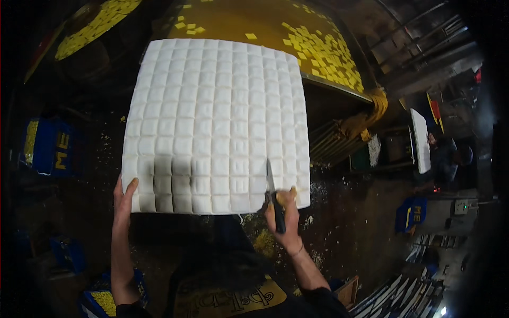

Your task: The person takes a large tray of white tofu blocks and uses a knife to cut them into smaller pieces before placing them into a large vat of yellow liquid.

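In front of me is a large white slab (222,119), probably pressed tofu, its top marked into a grid of puffy squares. My left hand (125,196) grips its near left corner, thumb on top and the other fingers mostly hidden at the side. At the near right edge, my right hand (286,222) is closed around the black handle of a knife (271,179). The blade lies over the squares and points away from me. A finger of that hand also rests on the slab's top. Whatever supports the slab underneath is hidden.
Beyond the slab, a vat of amber liquid (234,20) holds many floating yellow squares (318,47). A yellow cloth (377,103) hangs at its corner. Blue crates (55,147) stand left. Another person (449,155) at right is near a white slab (420,141). Scraps litter the dark floor.
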`<state>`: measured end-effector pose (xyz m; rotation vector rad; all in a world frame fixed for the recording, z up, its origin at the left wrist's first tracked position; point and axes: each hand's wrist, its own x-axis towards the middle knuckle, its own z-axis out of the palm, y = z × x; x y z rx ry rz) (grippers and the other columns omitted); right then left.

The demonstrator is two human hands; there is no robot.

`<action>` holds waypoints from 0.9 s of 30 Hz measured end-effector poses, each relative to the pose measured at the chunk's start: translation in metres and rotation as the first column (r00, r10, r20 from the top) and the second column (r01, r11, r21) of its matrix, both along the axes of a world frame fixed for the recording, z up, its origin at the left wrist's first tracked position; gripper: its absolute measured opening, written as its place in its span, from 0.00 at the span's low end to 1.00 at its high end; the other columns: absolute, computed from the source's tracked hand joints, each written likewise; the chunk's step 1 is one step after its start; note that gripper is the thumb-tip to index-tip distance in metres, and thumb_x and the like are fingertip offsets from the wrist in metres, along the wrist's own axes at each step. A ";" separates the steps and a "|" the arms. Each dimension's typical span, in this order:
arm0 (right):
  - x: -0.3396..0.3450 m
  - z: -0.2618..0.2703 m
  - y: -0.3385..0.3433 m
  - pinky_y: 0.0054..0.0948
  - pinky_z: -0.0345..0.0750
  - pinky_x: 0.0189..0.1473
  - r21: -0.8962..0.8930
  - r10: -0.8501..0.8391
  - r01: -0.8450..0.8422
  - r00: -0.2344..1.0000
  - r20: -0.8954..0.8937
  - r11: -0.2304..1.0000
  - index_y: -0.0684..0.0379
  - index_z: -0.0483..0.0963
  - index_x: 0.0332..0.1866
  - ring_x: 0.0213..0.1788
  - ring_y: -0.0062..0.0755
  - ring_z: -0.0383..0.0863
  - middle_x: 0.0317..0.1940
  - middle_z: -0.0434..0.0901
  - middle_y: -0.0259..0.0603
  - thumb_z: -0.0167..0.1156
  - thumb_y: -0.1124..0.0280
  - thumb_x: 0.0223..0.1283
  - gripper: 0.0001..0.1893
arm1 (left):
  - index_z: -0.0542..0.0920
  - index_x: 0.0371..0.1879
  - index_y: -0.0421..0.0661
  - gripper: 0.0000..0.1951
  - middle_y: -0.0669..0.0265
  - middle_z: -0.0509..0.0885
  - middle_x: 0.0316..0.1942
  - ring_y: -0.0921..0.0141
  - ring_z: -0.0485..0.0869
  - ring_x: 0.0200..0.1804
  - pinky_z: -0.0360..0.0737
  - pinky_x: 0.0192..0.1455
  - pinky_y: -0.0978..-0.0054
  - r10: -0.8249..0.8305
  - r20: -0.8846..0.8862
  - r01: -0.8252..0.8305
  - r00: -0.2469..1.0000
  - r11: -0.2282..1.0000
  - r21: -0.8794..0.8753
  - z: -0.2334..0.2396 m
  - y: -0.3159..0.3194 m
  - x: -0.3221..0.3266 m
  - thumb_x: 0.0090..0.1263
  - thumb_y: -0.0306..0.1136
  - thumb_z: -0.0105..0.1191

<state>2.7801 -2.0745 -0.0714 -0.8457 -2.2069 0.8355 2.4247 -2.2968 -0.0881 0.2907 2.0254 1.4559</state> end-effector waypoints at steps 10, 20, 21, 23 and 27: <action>0.048 0.085 -0.050 0.48 0.60 0.73 -0.328 -0.123 0.072 0.983 -0.138 0.942 0.68 0.69 0.49 0.53 0.37 0.79 0.45 0.79 0.50 0.63 0.70 0.56 0.18 | 0.66 0.71 0.38 0.31 0.54 0.77 0.61 0.64 0.76 0.61 0.70 0.64 0.68 0.007 -0.052 -0.011 0.999 0.997 -0.075 0.000 -0.001 0.002 0.71 0.39 0.56; -0.232 0.009 0.230 0.44 0.71 0.50 0.220 -0.005 0.060 0.970 -0.244 0.974 0.66 0.72 0.46 0.42 0.55 0.75 0.36 0.76 0.54 0.62 0.74 0.56 0.14 | 0.69 0.68 0.40 0.29 0.63 0.78 0.54 0.72 0.77 0.52 0.75 0.55 0.71 0.033 0.019 -0.032 0.999 0.999 -0.027 -0.006 -0.012 0.003 0.68 0.33 0.58; -0.251 0.006 0.237 0.44 0.71 0.50 0.219 0.013 0.042 0.969 -0.247 0.975 0.66 0.72 0.46 0.42 0.55 0.75 0.36 0.76 0.54 0.62 0.74 0.56 0.14 | 0.68 0.68 0.39 0.29 0.62 0.78 0.56 0.71 0.76 0.54 0.75 0.56 0.71 0.065 -0.064 -0.069 0.996 0.996 -0.060 -0.018 -0.023 0.004 0.68 0.34 0.59; -0.272 -0.001 0.252 0.47 0.68 0.53 0.318 0.007 0.055 0.981 -0.193 0.947 0.65 0.72 0.45 0.41 0.54 0.75 0.36 0.77 0.53 0.61 0.72 0.56 0.13 | 0.68 0.68 0.38 0.30 0.60 0.77 0.57 0.70 0.76 0.56 0.75 0.58 0.71 0.089 -0.141 -0.102 0.986 0.991 -0.088 -0.026 -0.027 0.005 0.68 0.34 0.60; -0.270 -0.005 0.258 0.52 0.65 0.54 0.260 0.000 0.027 0.995 -0.102 0.965 0.65 0.72 0.44 0.41 0.51 0.75 0.34 0.77 0.51 0.60 0.72 0.56 0.12 | 0.68 0.67 0.37 0.31 0.57 0.76 0.60 0.66 0.76 0.59 0.74 0.60 0.69 0.089 -0.054 -0.090 0.995 0.996 -0.019 -0.013 -0.018 0.009 0.67 0.36 0.63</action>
